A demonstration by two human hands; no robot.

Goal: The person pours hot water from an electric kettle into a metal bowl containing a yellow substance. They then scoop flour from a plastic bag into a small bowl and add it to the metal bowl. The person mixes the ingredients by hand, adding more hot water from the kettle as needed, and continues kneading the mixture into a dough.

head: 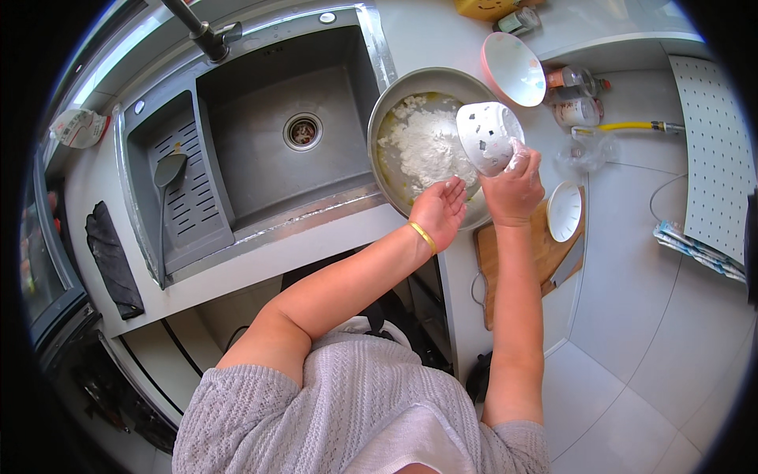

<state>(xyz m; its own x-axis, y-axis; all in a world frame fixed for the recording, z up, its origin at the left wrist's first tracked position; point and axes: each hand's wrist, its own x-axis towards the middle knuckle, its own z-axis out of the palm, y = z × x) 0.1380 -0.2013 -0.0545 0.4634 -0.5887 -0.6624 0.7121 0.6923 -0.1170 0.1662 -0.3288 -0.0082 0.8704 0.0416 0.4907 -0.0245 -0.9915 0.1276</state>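
A wide round metal basin [379, 127] holds a heap of white flour-like powder [432, 142] with yellowish liquid around its edge. My right hand [514, 186] grips a small white bowl [482, 133] with dark specks, tipped over the basin's right side; white powder coats its rim and my fingers. Palm up, my left hand [441, 207] is over the basin's near edge, just below the powder, with nothing in it. Some white powder clings to its fingertips.
Left of the basin is a grey sink [266, 118] with a spatula [170, 172] on its drainer. A pink-rimmed bowl [514, 68] stands behind; right are a wooden cutting board [503, 255], a knife [567, 263] and a small white dish [564, 210]. Bottles [571, 80] line the back.
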